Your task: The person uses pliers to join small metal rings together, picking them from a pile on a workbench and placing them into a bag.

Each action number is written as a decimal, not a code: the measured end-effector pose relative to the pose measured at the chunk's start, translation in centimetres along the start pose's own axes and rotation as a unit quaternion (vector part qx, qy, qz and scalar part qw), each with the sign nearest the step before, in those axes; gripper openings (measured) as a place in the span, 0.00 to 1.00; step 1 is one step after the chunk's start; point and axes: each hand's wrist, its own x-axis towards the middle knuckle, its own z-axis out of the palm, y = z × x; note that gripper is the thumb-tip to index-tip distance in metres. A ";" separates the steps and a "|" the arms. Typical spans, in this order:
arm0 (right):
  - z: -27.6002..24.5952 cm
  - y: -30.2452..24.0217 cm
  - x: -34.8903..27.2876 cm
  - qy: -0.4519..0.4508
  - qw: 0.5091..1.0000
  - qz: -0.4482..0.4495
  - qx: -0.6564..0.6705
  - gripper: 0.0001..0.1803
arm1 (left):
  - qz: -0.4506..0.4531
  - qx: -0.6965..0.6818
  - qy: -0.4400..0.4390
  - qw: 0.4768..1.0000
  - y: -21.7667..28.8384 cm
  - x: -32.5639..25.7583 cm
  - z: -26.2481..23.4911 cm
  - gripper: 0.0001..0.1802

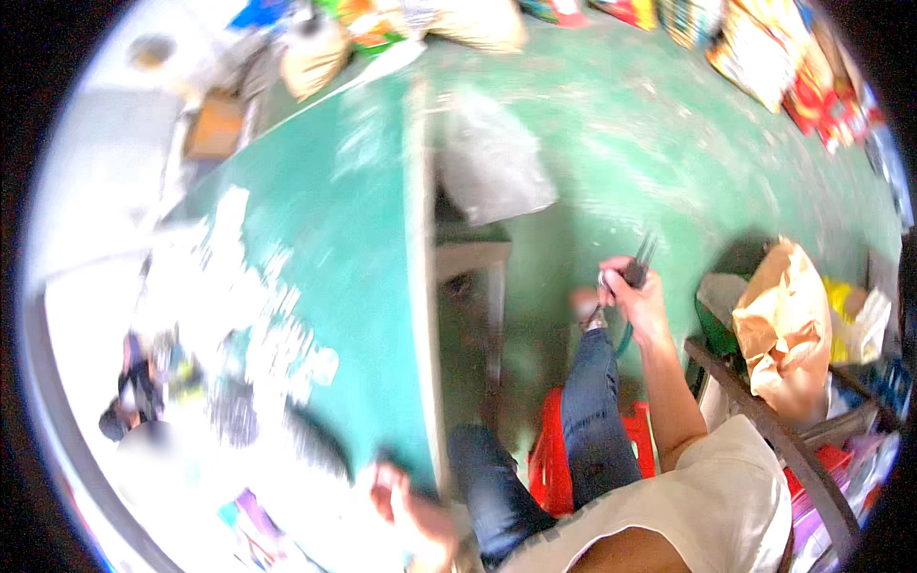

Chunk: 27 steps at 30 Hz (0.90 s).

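My right hand (630,291) is held out over the floor, past the table's right edge. Its fingers are closed round a dark-handled tool (638,272) with thin, light prongs pointing up; blur hides its exact kind. A dark cord-like curve (626,339) shows just below that hand. Low in the view, my left hand (411,516) is at the near right corner of the green table (373,315). Its fingers are smeared by motion, and whether they hold anything is unclear. Beside it on the table lies a long dark blurred thing (320,439).
White scraps (215,296) cover the table's left side, with small dark items (138,387) beyond. I sit on a red stool (549,463). A clear plastic bag (497,162) is past the table edge. At right are a brown paper bag (785,320) and a dark frame (774,430); sacks (759,53) line the far floor.
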 end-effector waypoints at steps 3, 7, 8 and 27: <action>6.5 -4.1 -9.1 -0.234 0.969 -0.054 -0.052 0.04 | 0.016 -0.002 -0.059 0.998 1.7 0.1 0.5 0.14; 15.5 -6.7 -20.4 -0.435 0.883 -0.014 -0.177 0.04 | 0.109 0.032 -0.094 0.989 2.2 -4.9 -11.2 0.15; 17.5 -6.2 -22.6 -0.474 0.857 -0.008 -0.202 0.04 | 0.119 0.098 -0.078 0.985 2.1 -6.2 -14.6 0.15; 36.5 5.0 -30.7 -0.380 0.578 -0.350 -0.631 0.20 | 0.165 0.492 -0.026 0.854 -7.0 -12.0 -36.0 0.37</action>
